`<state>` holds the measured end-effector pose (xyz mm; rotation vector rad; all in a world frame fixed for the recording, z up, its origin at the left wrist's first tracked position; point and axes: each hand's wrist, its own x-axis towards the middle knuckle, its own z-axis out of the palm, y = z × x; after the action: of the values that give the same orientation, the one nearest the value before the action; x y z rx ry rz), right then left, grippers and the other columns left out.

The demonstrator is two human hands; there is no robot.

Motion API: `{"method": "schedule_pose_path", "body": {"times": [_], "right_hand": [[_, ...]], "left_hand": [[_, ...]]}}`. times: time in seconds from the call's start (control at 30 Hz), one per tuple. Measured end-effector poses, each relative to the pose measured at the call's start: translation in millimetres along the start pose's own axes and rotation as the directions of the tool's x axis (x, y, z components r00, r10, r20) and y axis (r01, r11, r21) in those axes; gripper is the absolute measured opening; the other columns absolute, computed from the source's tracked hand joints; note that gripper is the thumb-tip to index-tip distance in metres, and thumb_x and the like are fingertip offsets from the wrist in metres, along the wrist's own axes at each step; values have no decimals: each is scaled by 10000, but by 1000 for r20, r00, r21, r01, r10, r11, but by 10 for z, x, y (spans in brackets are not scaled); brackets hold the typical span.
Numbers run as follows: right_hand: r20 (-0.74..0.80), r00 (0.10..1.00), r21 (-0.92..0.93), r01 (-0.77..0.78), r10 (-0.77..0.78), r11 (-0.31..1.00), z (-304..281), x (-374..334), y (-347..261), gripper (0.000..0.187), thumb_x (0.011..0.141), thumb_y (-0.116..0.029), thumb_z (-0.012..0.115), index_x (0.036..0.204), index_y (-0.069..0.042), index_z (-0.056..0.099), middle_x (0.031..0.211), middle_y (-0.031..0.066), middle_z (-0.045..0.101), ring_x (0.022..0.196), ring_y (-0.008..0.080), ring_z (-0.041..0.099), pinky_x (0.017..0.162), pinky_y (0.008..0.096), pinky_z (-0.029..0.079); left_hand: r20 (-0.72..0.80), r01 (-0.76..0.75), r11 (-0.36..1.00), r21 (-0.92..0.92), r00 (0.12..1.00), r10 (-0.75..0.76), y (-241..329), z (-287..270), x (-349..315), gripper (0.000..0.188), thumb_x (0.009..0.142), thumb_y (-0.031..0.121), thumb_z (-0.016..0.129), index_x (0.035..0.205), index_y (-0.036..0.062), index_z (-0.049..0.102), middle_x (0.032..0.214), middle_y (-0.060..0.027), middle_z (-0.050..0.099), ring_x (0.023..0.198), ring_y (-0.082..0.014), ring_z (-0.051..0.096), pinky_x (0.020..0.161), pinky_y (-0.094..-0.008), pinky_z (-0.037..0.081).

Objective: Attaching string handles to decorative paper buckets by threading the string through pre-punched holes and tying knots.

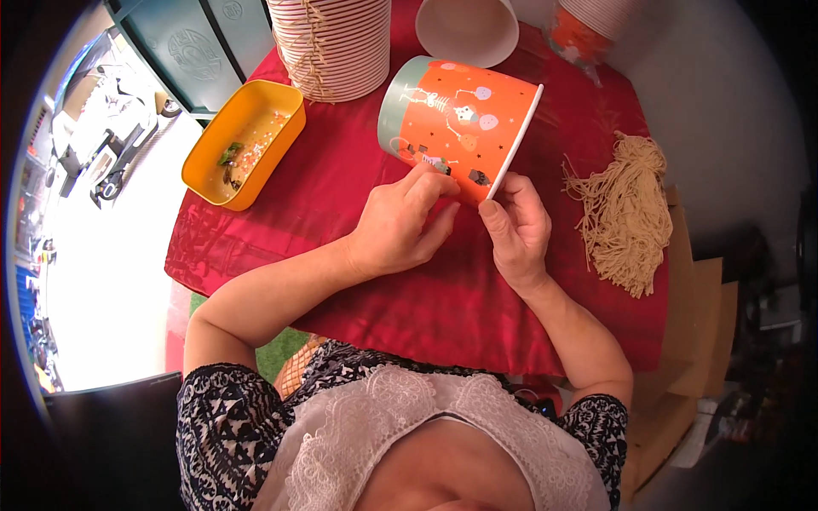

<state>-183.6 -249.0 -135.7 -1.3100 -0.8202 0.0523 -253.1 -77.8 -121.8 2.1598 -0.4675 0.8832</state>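
Tapered orange paper bucket, grey-green base band, white rolled rim (pixel 464 123): upper centre of frame, over red-clothed table (pixel 341 200). Long axis sloping gently down rightward; mouth facing right, base left. Step, as judged: handling at the rim. Right hand (pixel 520 238): fingers pinching rim. Left hand (pixel 396 217): fingers curled at lower wall; grip cannot be told. Next move calls for steady rim support.

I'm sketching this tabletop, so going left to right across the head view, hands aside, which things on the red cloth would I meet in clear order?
Yellow tub → stack of paper buckets → orange bucket → bundle of beige string.
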Motion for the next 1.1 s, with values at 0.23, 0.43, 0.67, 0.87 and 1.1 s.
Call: {"method": "schedule_pose_path", "body": {"times": [0.23, 0.43, 0.67, 0.87, 1.1], "right_hand": [[72, 997, -218, 50, -36, 975, -29, -3, 43, 152, 883, 4, 619, 1027, -14, 572, 940, 16, 575, 772, 76, 520, 692, 230, 446], [21, 998, -2, -54, 54, 999, 71, -57, -124, 271, 877, 20, 587, 1136, -3, 509, 1019, 22, 554, 820, 70, 519, 726, 234, 453], [89, 996, -49, 14, -9, 999, 62, -81, -133, 375, 902, -76, 623, 1233, -2, 462, 1078, 28, 529, 900, 93, 502, 820, 247, 439], [90, 996, 17, 9, -10, 1000, 88, -86, -115, 354, 894, -49, 624, 1213, -9, 476, 1106, 25, 511, 921, 96, 492, 823, 243, 430], [75, 997, -14, 8, -7, 1000, 67, -81, -67, 254, 858, 5, 627, 1088, -26, 523, 1039, 23, 493, 877, 98, 486, 778, 227, 425]], "left_hand": [[-76, -62, 998, -28, 995, 59, 38, -15, 42, 293, 745, -60, 680, 984, 31, 535, 862, -116, 586, 664, -260, 626, 537, -327, 497], [-99, -46, 996, -80, 994, 38, 83, -26, 35, 268, 762, -82, 675, 964, 29, 537, 826, -109, 587, 669, -254, 632, 548, -316, 499], [-94, -16, 992, -125, 996, 5, 88, -9, 39, 266, 764, -76, 684, 949, 33, 528, 830, -105, 581, 690, -263, 648, 562, -321, 518], [-82, 1, 988, -157, 996, -14, 97, -12, 25, 260, 756, -79, 683, 940, 35, 539, 833, -95, 580, 715, -250, 649, 593, -311, 523], [-80, -16, 987, -162, 997, 3, 96, 15, 30, 260, 754, -69, 693, 941, 36, 546, 846, -101, 586, 731, -254, 646, 608, -315, 527]]}}
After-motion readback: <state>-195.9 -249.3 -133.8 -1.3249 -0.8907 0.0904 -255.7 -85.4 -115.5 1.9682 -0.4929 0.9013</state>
